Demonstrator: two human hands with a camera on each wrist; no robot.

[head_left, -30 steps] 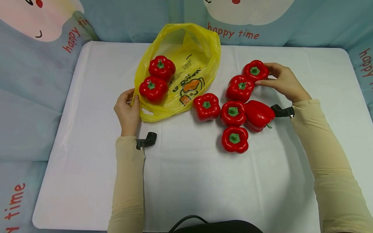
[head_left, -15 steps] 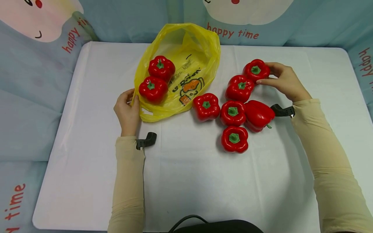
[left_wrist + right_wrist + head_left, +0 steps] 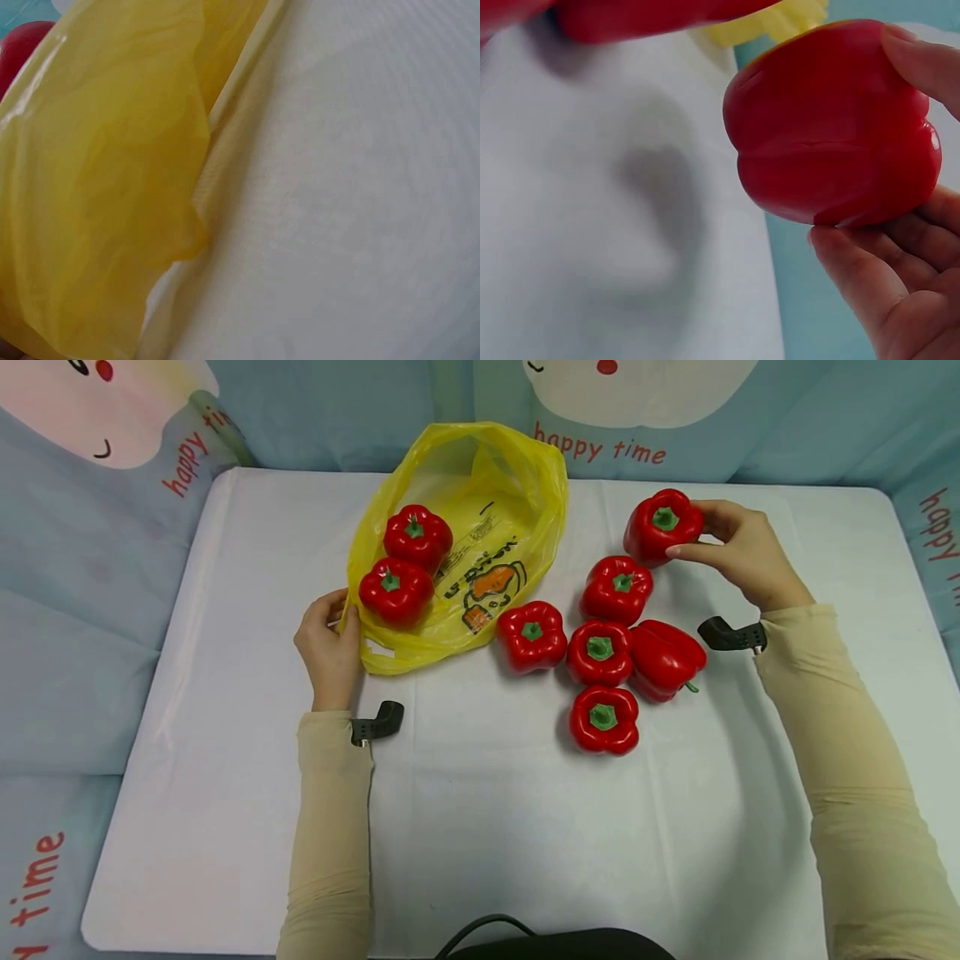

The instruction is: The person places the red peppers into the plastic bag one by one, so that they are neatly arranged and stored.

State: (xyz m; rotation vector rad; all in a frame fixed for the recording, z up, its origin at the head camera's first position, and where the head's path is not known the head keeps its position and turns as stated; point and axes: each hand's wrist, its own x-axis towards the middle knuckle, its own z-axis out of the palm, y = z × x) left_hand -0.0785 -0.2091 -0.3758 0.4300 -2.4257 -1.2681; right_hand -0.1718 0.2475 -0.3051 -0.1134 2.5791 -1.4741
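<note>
My right hand [image 3: 750, 552] grips a red bell pepper [image 3: 651, 531] between thumb and fingers, raised off the table at the back right. In the right wrist view the same pepper [image 3: 832, 127] shows its underside, with a shadow on the cloth below. At the left, my left hand [image 3: 330, 647] pinches the edge of a yellow plastic bag [image 3: 465, 552], whose mouth gapes wide. Two red bell peppers [image 3: 396, 592] lie inside the bag on its left. The left wrist view shows mostly the bag's yellow film [image 3: 105, 180]; nearly all of that hand is out of frame there.
Several more red bell peppers [image 3: 601, 652] cluster on the white table [image 3: 510, 827] right of the bag, one [image 3: 666, 658] tipped on its side. A blue printed curtain [image 3: 337, 418] hangs behind the table. A black object [image 3: 562, 943] with a cable is at the front edge.
The right hand has lifted its bell pepper up and slightly away from the cluster, toward the back. The left hand and the bag have stayed in place.
</note>
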